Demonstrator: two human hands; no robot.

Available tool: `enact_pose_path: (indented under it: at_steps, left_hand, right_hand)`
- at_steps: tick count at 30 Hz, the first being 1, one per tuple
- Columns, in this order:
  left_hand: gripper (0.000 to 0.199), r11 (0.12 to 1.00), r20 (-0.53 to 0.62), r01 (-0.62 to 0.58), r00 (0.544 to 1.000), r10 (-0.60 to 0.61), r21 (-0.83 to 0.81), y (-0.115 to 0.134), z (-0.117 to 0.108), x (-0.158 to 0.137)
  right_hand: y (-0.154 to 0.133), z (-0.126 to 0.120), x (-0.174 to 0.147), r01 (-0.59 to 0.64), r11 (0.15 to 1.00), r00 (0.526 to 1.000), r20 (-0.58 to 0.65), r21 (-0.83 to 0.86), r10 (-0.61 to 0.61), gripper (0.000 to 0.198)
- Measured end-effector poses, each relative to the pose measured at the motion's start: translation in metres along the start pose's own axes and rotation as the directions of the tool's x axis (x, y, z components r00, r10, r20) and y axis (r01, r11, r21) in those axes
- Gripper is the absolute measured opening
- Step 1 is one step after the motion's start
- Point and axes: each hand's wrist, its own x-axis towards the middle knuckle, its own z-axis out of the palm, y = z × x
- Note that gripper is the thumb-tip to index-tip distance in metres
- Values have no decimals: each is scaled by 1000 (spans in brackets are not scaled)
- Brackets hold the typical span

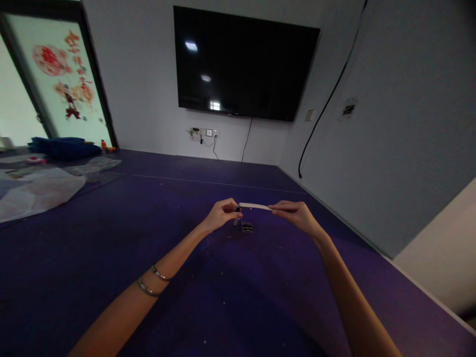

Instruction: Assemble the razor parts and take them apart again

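Nearest, just below the pale strip in view, a small dark block sits on the purple surface. The right hand pinches the strip's right end; the left hand pinches a small dark piece at its left end. The strip spans between them, apparently for steadiness; whether strip and piece join, I cannot tell. Beyond the strip hangs a television.
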Motion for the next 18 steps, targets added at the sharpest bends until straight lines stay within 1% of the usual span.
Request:
enact_pose_path:
  at_steps: [2,7,12,16,18]
  left_hand:
    - [22,999,7,-1,1000,2,-43,1,1,0]
    - [22,993,-5,19,1000,-20,-118,3,2,-1]
    - [21,996,2,6,1000,-6,-84,3,1,-1]
    - [20,998,-6,10,1000,-10,-57,2,1,-1]
    - [21,999,-5,13,1000,-13,-43,1,0,-1]
  right_hand:
    - [0,0,0,-2,1000,1000,4,3,2,24]
    - [1,2,0,-17,1000,998,-64,-16,16,22]
    - [1,2,1,-8,1000,1000,-26,-3,8,22]
    - [2,2,1,-21,1000,998,-56,-20,19,21]
    - [2,3,0,-20,1000,999,-49,-21,19,22]
